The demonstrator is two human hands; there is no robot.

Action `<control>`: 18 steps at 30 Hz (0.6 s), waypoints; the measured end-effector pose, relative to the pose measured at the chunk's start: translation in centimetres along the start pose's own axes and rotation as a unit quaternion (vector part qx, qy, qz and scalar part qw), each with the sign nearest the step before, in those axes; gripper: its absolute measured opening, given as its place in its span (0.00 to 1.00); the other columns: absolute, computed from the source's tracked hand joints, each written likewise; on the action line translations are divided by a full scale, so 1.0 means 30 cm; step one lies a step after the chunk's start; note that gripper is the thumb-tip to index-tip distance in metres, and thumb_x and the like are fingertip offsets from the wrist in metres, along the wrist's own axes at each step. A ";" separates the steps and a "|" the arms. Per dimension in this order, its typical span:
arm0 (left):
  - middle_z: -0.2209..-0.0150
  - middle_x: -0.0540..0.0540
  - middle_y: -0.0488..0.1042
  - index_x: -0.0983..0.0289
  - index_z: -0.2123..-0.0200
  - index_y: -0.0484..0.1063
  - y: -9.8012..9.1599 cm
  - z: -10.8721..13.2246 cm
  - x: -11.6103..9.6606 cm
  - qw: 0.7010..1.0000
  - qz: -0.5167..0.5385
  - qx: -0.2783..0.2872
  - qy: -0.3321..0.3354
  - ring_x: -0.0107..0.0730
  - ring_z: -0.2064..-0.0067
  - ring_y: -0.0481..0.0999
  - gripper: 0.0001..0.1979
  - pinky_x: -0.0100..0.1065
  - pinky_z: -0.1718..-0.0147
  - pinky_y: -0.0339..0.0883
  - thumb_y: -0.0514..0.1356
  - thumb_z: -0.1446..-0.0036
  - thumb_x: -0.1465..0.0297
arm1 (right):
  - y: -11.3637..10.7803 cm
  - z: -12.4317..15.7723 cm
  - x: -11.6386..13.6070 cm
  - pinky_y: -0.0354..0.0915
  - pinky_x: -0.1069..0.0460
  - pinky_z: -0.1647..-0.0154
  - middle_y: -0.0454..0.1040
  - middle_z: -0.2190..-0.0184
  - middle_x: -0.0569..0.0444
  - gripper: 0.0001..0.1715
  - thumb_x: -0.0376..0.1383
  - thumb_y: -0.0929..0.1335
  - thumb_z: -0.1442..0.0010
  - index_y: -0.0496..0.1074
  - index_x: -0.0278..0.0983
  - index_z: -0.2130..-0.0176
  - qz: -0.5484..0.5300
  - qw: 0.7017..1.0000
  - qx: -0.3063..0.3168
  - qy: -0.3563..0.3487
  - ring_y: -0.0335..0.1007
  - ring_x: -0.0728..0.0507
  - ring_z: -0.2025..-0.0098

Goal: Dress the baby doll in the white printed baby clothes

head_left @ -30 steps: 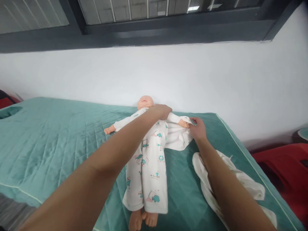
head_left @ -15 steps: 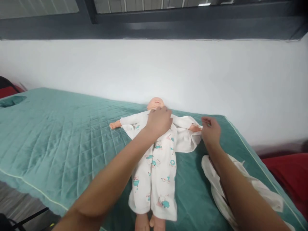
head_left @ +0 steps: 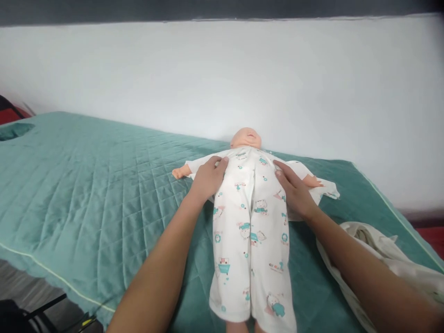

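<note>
A smooth, bald doll (head_left: 245, 138) in printed white trousers (head_left: 251, 217) lies centrally on quilted green fabric (head_left: 138, 208), head far. Since earlier, the left hand (head_left: 209, 175) has shifted leftward off its chest, the right hand (head_left: 294, 187) inward; both touch the trousers' sides, fingers half-spread, grip unclear.

Bald, pinkish plastic baby doll (head_left: 245, 137) lies face-up on green quilted cloth mat (head_left: 104, 208), head at mat's far edge, legs twd camera, arms spread wide, hands bare. White cloth trousers w/ teal & pink animal print (head_left: 231, 236) cover legs to abt the ankles, fairly flat. White long-sleeved cloth top (head_left: 295, 169) is on both arms, w/ loose fabric spread under & past doll's own L arm.
</note>
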State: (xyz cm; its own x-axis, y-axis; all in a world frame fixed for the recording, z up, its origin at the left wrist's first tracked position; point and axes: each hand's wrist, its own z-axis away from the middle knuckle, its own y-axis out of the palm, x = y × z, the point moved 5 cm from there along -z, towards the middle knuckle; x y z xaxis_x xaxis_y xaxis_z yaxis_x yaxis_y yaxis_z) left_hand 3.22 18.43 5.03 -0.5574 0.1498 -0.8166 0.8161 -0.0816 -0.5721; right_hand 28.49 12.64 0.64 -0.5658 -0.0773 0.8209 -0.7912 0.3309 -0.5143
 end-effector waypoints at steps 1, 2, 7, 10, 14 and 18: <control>0.57 0.54 0.79 0.59 0.57 0.73 0.008 -0.010 0.008 1.000 0.016 -0.011 0.005 0.42 0.54 0.76 0.21 0.39 0.53 0.66 0.48 0.37 0.52 | -0.004 0.000 -0.004 0.54 0.39 0.33 0.65 0.37 0.52 0.34 0.56 0.61 0.36 0.63 0.45 0.37 -0.011 1.000 -0.008 0.009 0.58 0.37 0.34; 0.58 0.54 0.79 0.60 0.58 0.73 0.014 -0.020 0.015 0.999 0.027 -0.025 0.008 0.41 0.55 0.76 0.21 0.38 0.53 0.66 0.49 0.37 0.52 | -0.006 0.001 -0.006 0.53 0.39 0.33 0.64 0.37 0.52 0.34 0.56 0.61 0.36 0.63 0.45 0.37 -0.022 1.000 -0.013 0.018 0.56 0.37 0.34; 0.53 0.56 0.78 0.62 0.52 0.72 0.033 -0.057 0.001 0.994 0.036 -0.082 0.058 0.38 0.51 0.75 0.19 0.36 0.49 0.66 0.51 0.37 0.57 | 0.002 0.004 0.003 0.50 0.39 0.31 0.59 0.33 0.54 0.34 0.57 0.60 0.35 0.61 0.47 0.36 -0.034 0.999 0.008 0.016 0.52 0.39 0.31; 0.43 0.56 0.72 0.62 0.46 0.69 0.059 -0.054 -0.044 0.992 0.047 -0.026 0.118 0.37 0.43 0.70 0.21 0.36 0.42 0.61 0.51 0.36 0.58 | 0.005 0.001 0.006 0.50 0.38 0.32 0.60 0.34 0.52 0.34 0.56 0.59 0.35 0.60 0.46 0.36 0.000 0.999 0.033 0.004 0.54 0.38 0.33; 0.37 0.54 0.66 0.60 0.40 0.65 0.083 -0.029 -0.074 0.985 0.080 0.061 0.140 0.38 0.37 0.65 0.26 0.36 0.39 0.58 0.52 0.37 0.55 | -0.006 -0.009 0.021 0.55 0.34 0.37 0.70 0.43 0.48 0.32 0.56 0.58 0.35 0.65 0.44 0.40 0.070 0.996 0.021 -0.052 0.62 0.35 0.40; 0.36 0.54 0.64 0.59 0.39 0.64 0.081 -0.013 -0.085 0.982 0.077 0.087 0.147 0.40 0.36 0.63 0.30 0.37 0.39 0.58 0.58 0.42 0.53 | -0.010 -0.004 0.056 0.53 0.37 0.34 0.65 0.45 0.46 0.31 0.56 0.58 0.35 0.67 0.43 0.42 0.072 0.993 -0.008 -0.098 0.58 0.37 0.39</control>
State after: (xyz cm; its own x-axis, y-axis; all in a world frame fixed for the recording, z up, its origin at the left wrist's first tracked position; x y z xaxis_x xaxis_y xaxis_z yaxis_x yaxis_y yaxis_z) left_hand 6.67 18.22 5.75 -0.3395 0.3986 -0.8520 0.8352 -0.2889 -0.4680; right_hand 27.81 12.53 2.19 -0.7085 -0.2093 0.6740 -0.6960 0.3657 -0.6180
